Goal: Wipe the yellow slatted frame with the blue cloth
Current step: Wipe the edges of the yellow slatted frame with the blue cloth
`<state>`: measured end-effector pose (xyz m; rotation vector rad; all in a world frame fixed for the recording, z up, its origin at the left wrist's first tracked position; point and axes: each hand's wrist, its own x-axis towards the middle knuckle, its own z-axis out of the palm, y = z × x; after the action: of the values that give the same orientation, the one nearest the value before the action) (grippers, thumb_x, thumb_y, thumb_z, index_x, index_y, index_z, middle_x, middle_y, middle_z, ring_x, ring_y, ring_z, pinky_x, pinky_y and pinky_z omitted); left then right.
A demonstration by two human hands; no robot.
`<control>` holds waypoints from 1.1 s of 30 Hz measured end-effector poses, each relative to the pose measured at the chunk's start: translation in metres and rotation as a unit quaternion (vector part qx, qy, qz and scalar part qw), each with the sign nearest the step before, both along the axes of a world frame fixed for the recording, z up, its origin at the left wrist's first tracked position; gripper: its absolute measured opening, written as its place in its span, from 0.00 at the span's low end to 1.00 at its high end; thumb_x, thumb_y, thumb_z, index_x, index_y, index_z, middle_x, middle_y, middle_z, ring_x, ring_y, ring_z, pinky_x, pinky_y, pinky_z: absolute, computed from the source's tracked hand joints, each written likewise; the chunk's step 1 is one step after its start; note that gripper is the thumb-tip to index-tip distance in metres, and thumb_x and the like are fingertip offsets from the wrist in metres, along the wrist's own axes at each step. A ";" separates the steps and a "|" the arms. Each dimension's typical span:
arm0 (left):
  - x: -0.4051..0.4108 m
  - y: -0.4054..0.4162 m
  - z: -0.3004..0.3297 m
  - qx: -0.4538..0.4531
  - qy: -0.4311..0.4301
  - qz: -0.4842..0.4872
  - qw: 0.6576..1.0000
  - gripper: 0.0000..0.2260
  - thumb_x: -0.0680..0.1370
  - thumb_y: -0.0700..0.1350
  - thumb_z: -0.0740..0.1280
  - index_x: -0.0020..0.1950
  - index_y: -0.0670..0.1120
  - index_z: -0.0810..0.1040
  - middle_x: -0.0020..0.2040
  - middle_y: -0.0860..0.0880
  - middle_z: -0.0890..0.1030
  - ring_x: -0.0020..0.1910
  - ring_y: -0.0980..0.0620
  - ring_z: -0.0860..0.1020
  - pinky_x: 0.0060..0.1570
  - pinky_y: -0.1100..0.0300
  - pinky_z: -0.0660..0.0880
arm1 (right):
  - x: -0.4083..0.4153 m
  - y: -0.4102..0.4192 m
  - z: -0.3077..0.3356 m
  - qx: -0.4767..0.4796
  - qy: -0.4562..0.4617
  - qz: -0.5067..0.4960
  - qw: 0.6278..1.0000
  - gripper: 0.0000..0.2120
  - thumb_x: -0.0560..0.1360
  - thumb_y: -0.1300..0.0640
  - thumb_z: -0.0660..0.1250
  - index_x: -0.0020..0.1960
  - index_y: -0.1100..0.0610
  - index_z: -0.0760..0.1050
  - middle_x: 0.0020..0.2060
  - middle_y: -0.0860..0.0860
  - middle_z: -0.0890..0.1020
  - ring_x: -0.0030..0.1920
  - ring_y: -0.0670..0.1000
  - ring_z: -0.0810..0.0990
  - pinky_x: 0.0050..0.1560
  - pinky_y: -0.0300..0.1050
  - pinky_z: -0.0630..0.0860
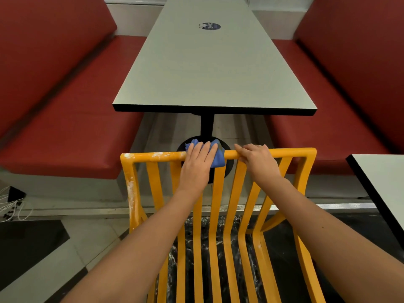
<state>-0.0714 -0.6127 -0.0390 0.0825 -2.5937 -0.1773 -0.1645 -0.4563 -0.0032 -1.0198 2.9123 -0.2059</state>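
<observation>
From the head view, your left hand (pixel 196 162) presses the blue cloth (pixel 215 157) flat-fingered onto the top rail of the yellow slatted frame (pixel 218 204); the cloth sits under and just right of that grip. Your right hand (pixel 258 159) curls its grip around the same rail nearby. White residue (pixel 159 154) lies left of the cloth and down the left post. The loosely bunched cloth could slide off the rail, or smear the residue.
</observation>
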 end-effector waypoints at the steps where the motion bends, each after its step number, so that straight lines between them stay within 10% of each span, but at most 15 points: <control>1: 0.000 0.000 0.000 -0.006 -0.002 -0.009 1.000 0.29 0.65 0.28 0.72 0.65 0.38 0.73 0.59 0.40 0.79 0.60 0.40 0.76 0.64 0.44 0.66 | 0.001 -0.001 -0.001 -0.003 0.000 -0.003 1.000 0.21 0.81 0.59 0.54 0.74 0.52 0.60 0.66 0.54 0.73 0.69 0.57 0.66 0.73 0.55 0.54; 16: 0.013 -0.015 -0.005 -0.023 -0.022 -0.053 0.998 0.31 0.65 0.26 0.70 0.67 0.39 0.71 0.66 0.40 0.73 0.66 0.41 0.70 0.66 0.45 0.60 | 0.004 -0.008 -0.002 0.021 0.000 -0.038 0.999 0.25 0.81 0.64 0.54 0.76 0.51 0.55 0.74 0.52 0.63 0.75 0.60 0.54 0.74 0.55 0.49; 28: 0.025 -0.028 -0.021 -0.106 -0.011 -0.054 0.993 0.35 0.68 0.27 0.64 0.73 0.43 0.58 0.73 0.42 0.63 0.73 0.41 0.57 0.71 0.48 0.46 | 0.017 -0.020 0.006 0.092 -0.017 -0.041 0.995 0.27 0.81 0.50 0.53 0.77 0.45 0.46 0.77 0.54 0.53 0.74 0.70 0.45 0.72 0.65 0.47; 33: 0.031 -0.055 -0.026 -0.180 -0.011 -0.087 0.980 0.34 0.70 0.28 0.62 0.74 0.44 0.57 0.74 0.43 0.61 0.74 0.42 0.54 0.72 0.45 0.55 | 0.018 -0.017 0.003 0.087 -0.002 -0.037 0.996 0.27 0.81 0.49 0.53 0.77 0.46 0.46 0.77 0.54 0.52 0.74 0.69 0.45 0.72 0.65 0.47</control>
<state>-0.0404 -0.6679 -0.0651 -0.2742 -2.6106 0.2343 -0.1465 -0.4736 0.0000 -0.8867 2.9044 0.0425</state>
